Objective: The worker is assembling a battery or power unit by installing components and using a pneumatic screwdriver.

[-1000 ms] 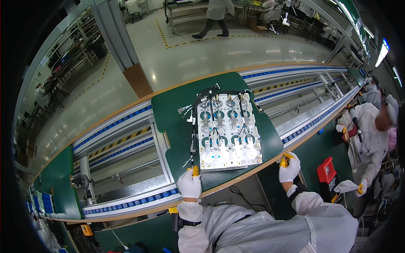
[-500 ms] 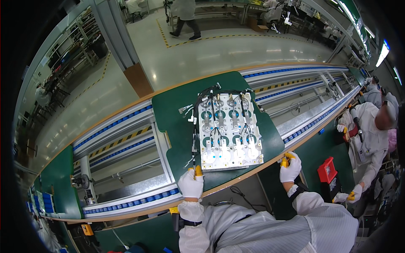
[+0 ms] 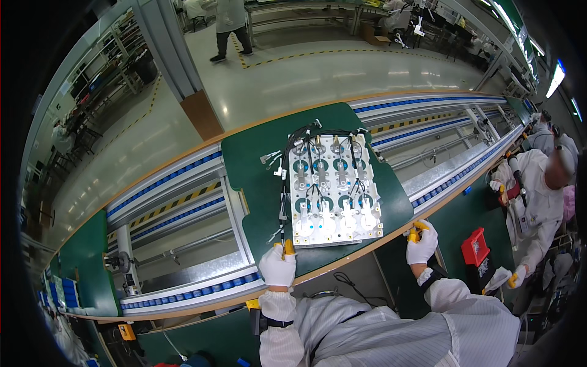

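From my end, the white plate assembly sits on the green pallet; I'd judge it stiff, fairly heavy, best held by opposite side edges, clear of the limp black wire harness. Left hand meets the harness's lower end, right hand curls near the wooden conveyor edge; can't tell if either grips.

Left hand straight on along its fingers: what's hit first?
Likely the black cables beside the white module, just beyond the left hand; depth is unclear, so they may already touch.
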`<action>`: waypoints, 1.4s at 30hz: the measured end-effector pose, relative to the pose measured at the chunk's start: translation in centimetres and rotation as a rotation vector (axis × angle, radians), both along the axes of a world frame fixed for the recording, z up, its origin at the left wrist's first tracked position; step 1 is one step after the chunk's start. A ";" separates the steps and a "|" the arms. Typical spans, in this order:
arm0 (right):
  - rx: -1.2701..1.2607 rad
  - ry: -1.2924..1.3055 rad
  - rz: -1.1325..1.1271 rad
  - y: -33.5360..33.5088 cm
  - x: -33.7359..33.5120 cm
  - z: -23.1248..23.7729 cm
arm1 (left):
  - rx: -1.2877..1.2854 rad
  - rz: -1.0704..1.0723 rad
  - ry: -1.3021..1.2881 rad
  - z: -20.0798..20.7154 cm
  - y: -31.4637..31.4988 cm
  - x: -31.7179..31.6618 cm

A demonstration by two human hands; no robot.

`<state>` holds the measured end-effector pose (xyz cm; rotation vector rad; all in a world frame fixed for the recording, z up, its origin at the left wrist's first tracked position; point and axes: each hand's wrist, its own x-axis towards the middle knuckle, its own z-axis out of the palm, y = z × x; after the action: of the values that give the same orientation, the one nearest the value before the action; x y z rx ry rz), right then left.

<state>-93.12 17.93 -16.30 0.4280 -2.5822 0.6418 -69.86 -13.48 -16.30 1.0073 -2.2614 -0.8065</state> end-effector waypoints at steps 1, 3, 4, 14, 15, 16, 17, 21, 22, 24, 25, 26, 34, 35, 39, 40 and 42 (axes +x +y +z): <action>0.000 -0.005 -0.003 0.0 0.0 0.0 | 0.000 0.001 -0.001 0.0 0.0 0.0; 0.002 0.000 0.001 0.1 0.0 0.0 | -0.003 0.007 0.018 0.2 0.1 -0.1; 0.005 0.005 0.004 0.1 0.0 0.0 | -0.003 0.007 0.018 0.3 0.1 -0.2; -0.151 0.020 0.113 1.0 0.0 -0.4 | -0.052 0.022 0.068 -0.2 0.0 -0.3; -0.194 -0.002 0.121 1.1 0.0 -0.6 | -0.051 0.020 0.074 -0.3 0.0 -0.2; -0.237 -0.023 0.128 1.3 0.0 -0.8 | -0.051 0.018 0.074 -0.4 0.0 -0.3; -0.237 -0.024 0.126 1.9 -0.2 -1.3 | -0.054 0.019 0.076 -0.4 0.0 -0.3; -0.328 -0.008 0.270 3.0 -0.6 -2.1 | -0.058 0.027 0.068 -0.4 0.0 -0.1; -0.342 0.009 0.316 3.1 -0.5 -1.9 | -0.058 0.023 0.065 -0.4 0.1 -0.2; -0.364 -0.036 0.236 2.9 -0.6 -3.4 | -0.071 0.018 0.063 -0.4 0.0 -0.2; -0.579 -0.060 0.116 2.6 -0.7 -4.3 | -0.070 0.012 0.059 -0.3 0.1 -0.3; -0.794 -0.081 -0.008 2.4 -0.9 -5.5 | -0.061 0.008 0.068 -0.2 0.1 -0.5; -0.819 -0.144 -0.076 3.3 -1.1 -7.6 | -0.078 0.023 0.055 -0.2 0.1 -0.4; -0.817 -0.145 -0.072 3.3 -1.1 -7.5 | -0.076 0.027 0.055 -0.3 0.0 -0.3; -0.944 -0.263 0.000 3.8 -1.2 -7.2 | -0.076 0.024 0.044 -0.1 0.2 -0.4; -0.971 -0.272 0.016 3.9 -1.3 -7.2 | -0.078 0.022 0.037 -0.2 0.1 -0.4; -0.969 -0.285 0.048 4.3 -1.3 -7.0 | -0.074 0.020 0.044 -0.2 0.1 -0.5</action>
<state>-94.45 22.22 -23.31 0.0651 -2.1356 1.9236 -70.37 -13.35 -16.46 0.9674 -2.2233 -0.7236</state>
